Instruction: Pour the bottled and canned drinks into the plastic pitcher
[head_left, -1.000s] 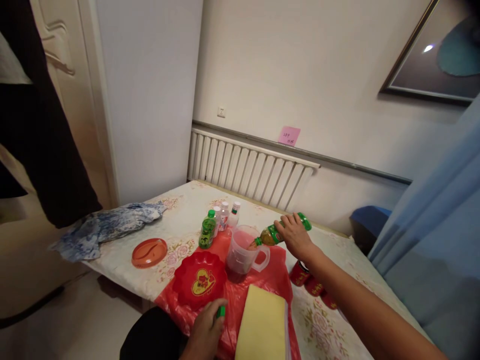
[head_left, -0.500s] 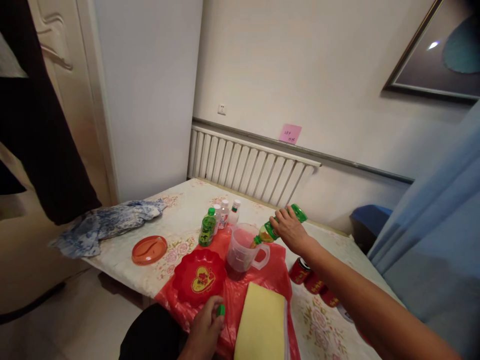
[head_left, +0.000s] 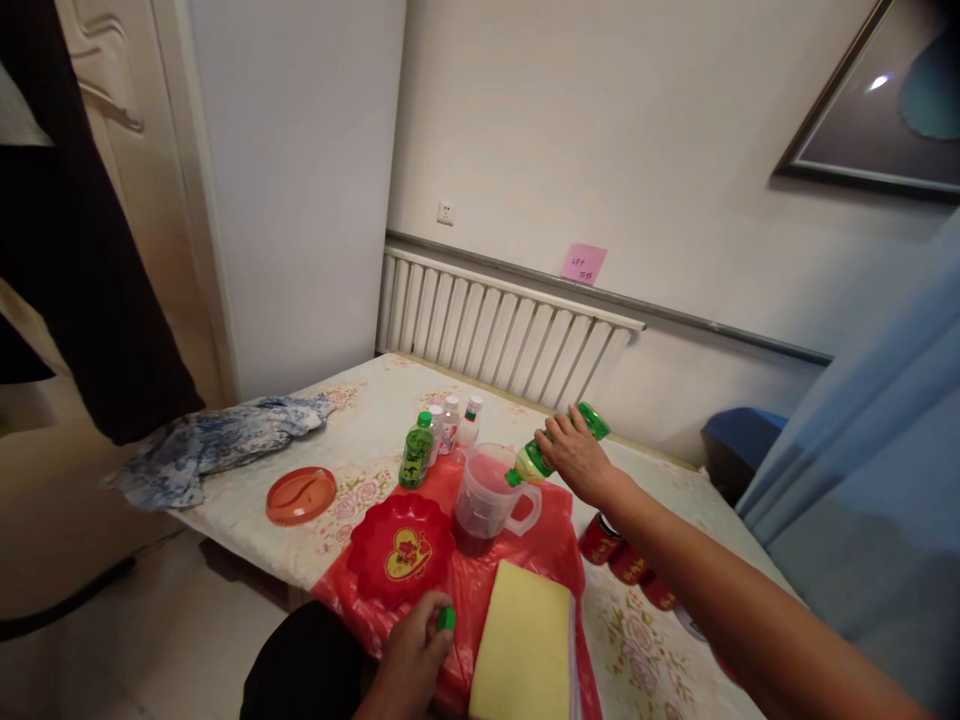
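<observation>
A big table (head_left: 360, 420) is covered with a smooth cloth printed with pink flowers. A shiny, crinkly red plastic sheet (head_left: 551, 535) lies over the near part of it. On the sheet lies a flat, soft-looking yellow pad (head_left: 525, 650) shaped like a rectangle. A rumpled blue and white cloth (head_left: 217, 445) sits in a heap at the far left corner of the table.

A red plastic dish (head_left: 401, 548) with wavy edges and a yellow heart in the middle lies on the red sheet. Just to its left, on the flowered cloth, lies a round, flat orange lid (head_left: 300, 495). A clear plastic jug (head_left: 491, 497) with a handle stands upright behind the dish, and there is pinkish drink in it.

The right hand (head_left: 574, 460) is wrapped tight around a green plastic bottle (head_left: 555, 447). The bottle is tipped over, with its open mouth right at the rim of the jug. Another green bottle (head_left: 415, 455) with a cap stands upright left of the jug, beside small clear bottles (head_left: 456, 420) with white tops. Red cans (head_left: 622, 560) lie under the right arm.

The left hand (head_left: 412, 655) rests at the near edge of the red sheet. Its fingers are pinched together on a tiny green cap (head_left: 446, 619).
</observation>
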